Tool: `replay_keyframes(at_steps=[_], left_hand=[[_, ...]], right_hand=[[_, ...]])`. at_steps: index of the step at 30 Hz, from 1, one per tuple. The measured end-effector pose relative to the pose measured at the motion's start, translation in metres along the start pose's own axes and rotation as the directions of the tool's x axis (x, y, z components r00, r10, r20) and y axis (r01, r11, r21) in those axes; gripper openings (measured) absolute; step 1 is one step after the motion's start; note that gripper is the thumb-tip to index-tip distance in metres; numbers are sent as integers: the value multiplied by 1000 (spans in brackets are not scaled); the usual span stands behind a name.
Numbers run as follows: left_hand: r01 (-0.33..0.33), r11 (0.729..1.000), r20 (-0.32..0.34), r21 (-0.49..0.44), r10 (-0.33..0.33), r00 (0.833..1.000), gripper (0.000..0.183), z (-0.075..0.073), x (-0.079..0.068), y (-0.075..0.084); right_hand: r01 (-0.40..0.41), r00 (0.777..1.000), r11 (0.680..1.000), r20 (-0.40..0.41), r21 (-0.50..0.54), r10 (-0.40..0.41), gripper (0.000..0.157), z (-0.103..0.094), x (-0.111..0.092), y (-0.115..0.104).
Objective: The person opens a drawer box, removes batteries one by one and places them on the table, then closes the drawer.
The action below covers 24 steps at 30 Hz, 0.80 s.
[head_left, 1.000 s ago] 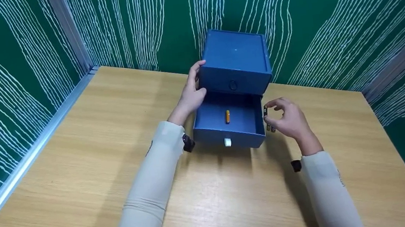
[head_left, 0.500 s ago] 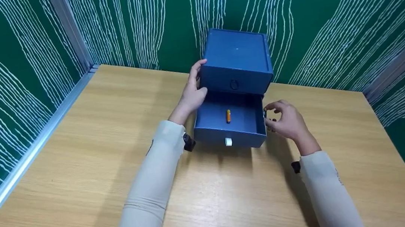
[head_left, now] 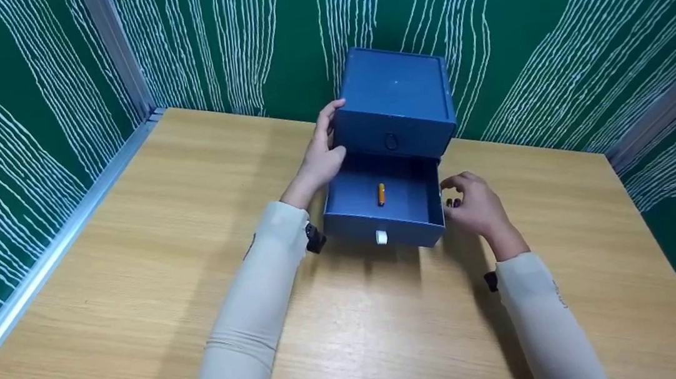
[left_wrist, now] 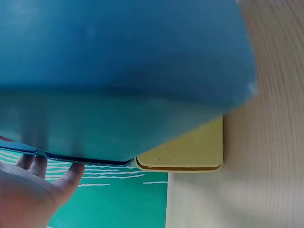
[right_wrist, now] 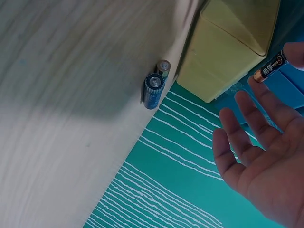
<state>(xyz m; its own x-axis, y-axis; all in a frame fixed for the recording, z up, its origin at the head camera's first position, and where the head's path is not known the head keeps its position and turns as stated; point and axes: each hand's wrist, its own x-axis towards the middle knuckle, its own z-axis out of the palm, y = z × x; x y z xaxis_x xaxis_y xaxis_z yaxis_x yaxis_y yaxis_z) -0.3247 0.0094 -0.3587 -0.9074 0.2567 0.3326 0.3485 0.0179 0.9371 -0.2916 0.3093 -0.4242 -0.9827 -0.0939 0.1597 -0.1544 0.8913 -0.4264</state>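
My left hand (head_left: 321,158) rests against the left side of a blue two-drawer cabinet (head_left: 395,86), its fingers along the wall and its thumb by the front. The lower drawer (head_left: 383,230) is pulled out and has a pale tab on its front. A small orange cylinder with a dark end (head_left: 380,194) lies inside. To the drawer's right, my right hand (head_left: 479,205) pinches a black-and-copper battery (right_wrist: 271,67) between thumb and index finger, as the right wrist view shows. Two more batteries, one blue (right_wrist: 152,92) and one copper-topped (right_wrist: 163,66), stand on the table below that hand.
A yellow box (left_wrist: 185,149) shows beneath the blue drawer in the left wrist view, and its yellow side (right_wrist: 223,52) also shows in the right wrist view. Behind the wooden table (head_left: 354,338) stand green panels (head_left: 293,62) with white wavy lines.
My right hand has shifted slightly closer to the drawer's right side, and the battery it pinches has passed out of sight in the head view. My left hand and the drawer stay put.
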Motion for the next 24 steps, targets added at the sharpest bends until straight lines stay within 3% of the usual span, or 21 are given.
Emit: replay_keyframes(at_steps=[12, 19, 24], left_hand=[[-6, 1000, 0, -9, 6, 1000, 68, 0, 2, -5], [20, 1000, -5, 4, -20, 1000, 68, 0, 4, -7], [13, 1000, 1, 0, -13, 1000, 68, -1, 3, -6]], right_hand=[[4, 1000, 998, -11, -67, -5, 47, 10, 2, 2], [-6, 1000, 998, 17, -68, 8, 72, 14, 3, 2], [-37, 998, 997, 48, -65, 40, 83, 16, 4, 4]])
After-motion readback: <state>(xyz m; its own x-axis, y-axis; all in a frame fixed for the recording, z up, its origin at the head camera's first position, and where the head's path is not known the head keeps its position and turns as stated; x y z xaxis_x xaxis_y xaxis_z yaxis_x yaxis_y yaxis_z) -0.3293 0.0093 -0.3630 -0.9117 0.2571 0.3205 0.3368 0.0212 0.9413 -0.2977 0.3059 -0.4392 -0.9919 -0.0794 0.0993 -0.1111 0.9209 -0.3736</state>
